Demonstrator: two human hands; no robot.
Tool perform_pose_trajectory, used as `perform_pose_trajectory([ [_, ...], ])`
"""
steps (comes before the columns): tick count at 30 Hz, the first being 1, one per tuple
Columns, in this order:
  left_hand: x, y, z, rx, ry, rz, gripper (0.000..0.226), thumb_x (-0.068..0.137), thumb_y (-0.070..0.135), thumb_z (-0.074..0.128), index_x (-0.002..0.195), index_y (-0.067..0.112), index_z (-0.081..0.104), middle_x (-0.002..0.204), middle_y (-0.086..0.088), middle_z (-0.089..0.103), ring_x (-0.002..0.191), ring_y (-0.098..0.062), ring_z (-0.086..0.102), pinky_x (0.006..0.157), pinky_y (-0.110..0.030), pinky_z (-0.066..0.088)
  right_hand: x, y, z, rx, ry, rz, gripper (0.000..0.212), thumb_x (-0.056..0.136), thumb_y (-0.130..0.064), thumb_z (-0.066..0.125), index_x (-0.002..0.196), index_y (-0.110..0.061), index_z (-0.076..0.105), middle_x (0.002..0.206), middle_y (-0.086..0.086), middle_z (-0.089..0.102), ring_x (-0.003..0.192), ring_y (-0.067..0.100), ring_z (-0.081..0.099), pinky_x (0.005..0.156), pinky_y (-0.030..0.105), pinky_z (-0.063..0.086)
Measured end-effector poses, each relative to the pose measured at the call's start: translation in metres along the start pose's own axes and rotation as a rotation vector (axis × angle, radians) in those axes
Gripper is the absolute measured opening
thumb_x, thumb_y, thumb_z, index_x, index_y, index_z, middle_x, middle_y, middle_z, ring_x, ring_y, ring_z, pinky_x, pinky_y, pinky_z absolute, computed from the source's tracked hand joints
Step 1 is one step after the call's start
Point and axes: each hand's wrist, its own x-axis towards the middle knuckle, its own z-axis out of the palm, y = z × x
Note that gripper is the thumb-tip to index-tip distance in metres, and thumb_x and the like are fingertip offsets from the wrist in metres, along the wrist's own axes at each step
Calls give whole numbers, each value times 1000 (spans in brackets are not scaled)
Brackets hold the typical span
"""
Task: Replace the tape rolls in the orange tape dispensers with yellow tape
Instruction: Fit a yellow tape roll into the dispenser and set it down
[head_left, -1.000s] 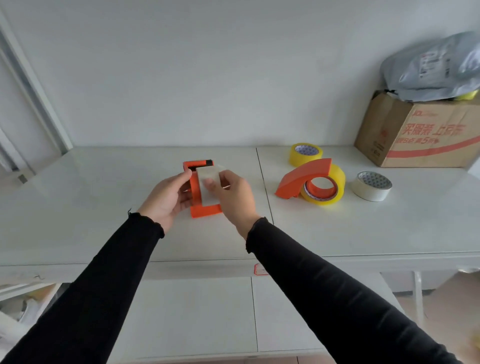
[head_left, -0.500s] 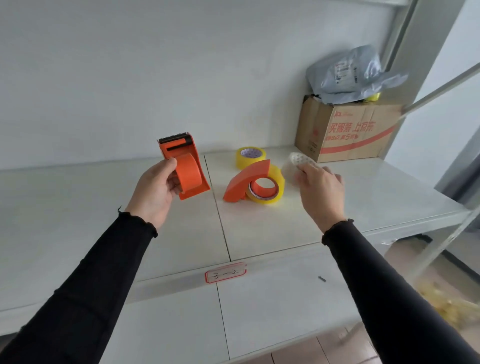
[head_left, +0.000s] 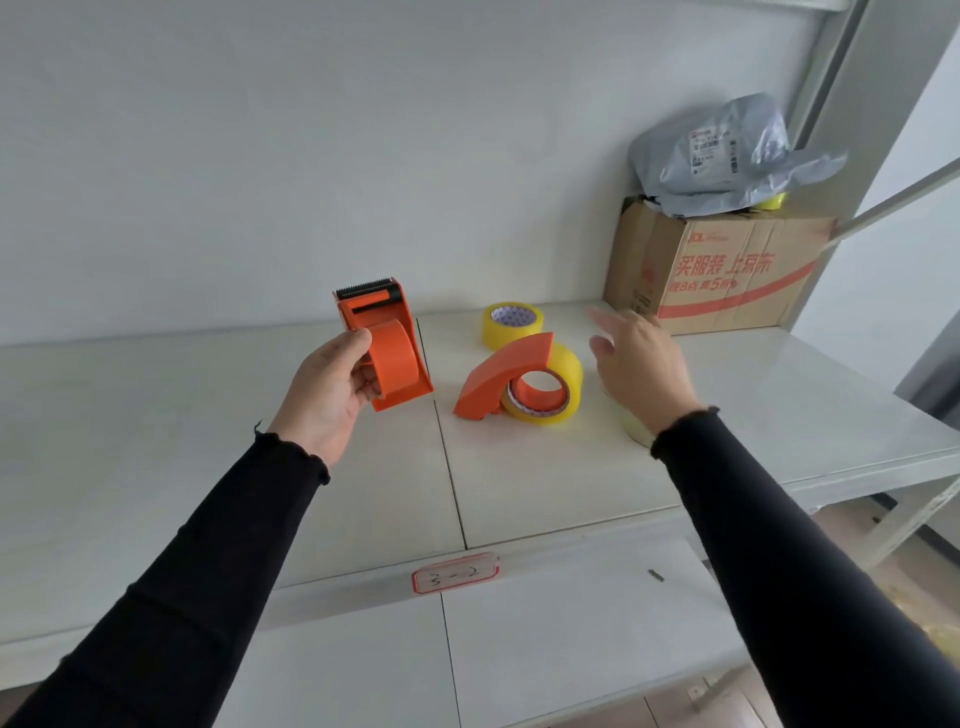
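Observation:
My left hand (head_left: 332, 389) grips an orange tape dispenser (head_left: 387, 348) with no roll on its hub, held upright above the shelf, serrated blade at the top. A second orange dispenser (head_left: 498, 376) lies on the shelf with a yellow tape roll (head_left: 563, 382) in it. Behind it stands a loose yellow roll (head_left: 511, 323). My right hand (head_left: 636, 364) hovers to the right of them, fingers spread, holding nothing. A pale whitish roll (head_left: 638, 432) lies under my right wrist, mostly hidden.
A cardboard box (head_left: 722, 270) with a grey plastic parcel bag (head_left: 727, 156) on top stands at the back right of the white shelf (head_left: 156, 415). A metal upright (head_left: 831, 73) rises on the right. A label (head_left: 456, 571) marks the shelf's front edge.
My right hand pulled the whitish roll out of the dispenser, carried it right and let it go on the shelf. The left hand lifted the bare dispenser. The view swung right.

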Motion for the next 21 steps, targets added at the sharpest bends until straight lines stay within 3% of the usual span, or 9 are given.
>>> perform_pose_trajectory([
  [2,4,3,-2,13,5,6,18,102,23,48,107,16,63,98,-3,68,79,-13,65,77,-31,48,41,-33,2,106,-115,-34,42,103,-16,42,141,-13,60,138,11,64,127,34,55,98,39,48],
  [5,8,4,-6,11,16,12,19,102,23,47,107,15,64,98,-3,69,84,-16,64,79,-32,47,100,-65,26,-16,-427,-73,40,106,-14,38,137,0,59,140,15,62,127,33,59,103,40,48],
  [8,10,2,-8,17,19,5,23,102,24,47,113,13,64,102,-4,70,87,-17,65,83,-33,49,135,-79,45,-102,-659,60,37,104,-12,45,136,1,59,138,17,63,118,33,64,85,34,53],
  [11,12,-1,-11,14,27,-4,28,103,23,46,118,8,63,106,-9,69,91,-21,65,88,-38,47,148,-79,63,-231,-813,33,55,107,-11,39,158,-3,23,158,12,42,113,25,60,106,37,44],
  [13,14,-3,-11,17,27,-6,29,103,24,46,119,9,64,104,-8,70,88,-17,68,85,-36,50,154,-70,78,-294,-848,-6,67,107,-15,41,163,-9,5,162,11,36,89,23,60,94,36,51],
  [14,15,-4,-11,22,30,-9,31,103,24,46,121,7,63,105,-8,71,88,-17,68,86,-37,50,157,-65,83,-298,-835,-34,69,106,-19,44,163,-10,5,161,11,37,90,25,62,88,35,52],
  [16,16,-5,-10,19,44,-20,35,103,23,45,125,2,61,109,-12,69,94,-22,65,91,-42,47,158,-58,89,-303,-746,-87,65,103,-30,53,160,-13,27,147,10,52,107,28,61,89,33,49],
  [18,17,-4,-10,11,56,-30,33,103,22,46,123,2,62,110,-13,68,96,-25,63,91,-42,46,160,-54,87,-364,-592,-123,51,96,-40,61,140,-14,61,119,5,65,104,26,62,88,31,49],
  [21,19,-2,-10,7,69,-21,30,102,24,48,120,7,64,105,-7,72,90,-19,67,84,-34,51,167,-62,63,-69,-469,-134,35,92,-42,66,113,-16,76,103,5,72,95,24,68,86,33,51],
])
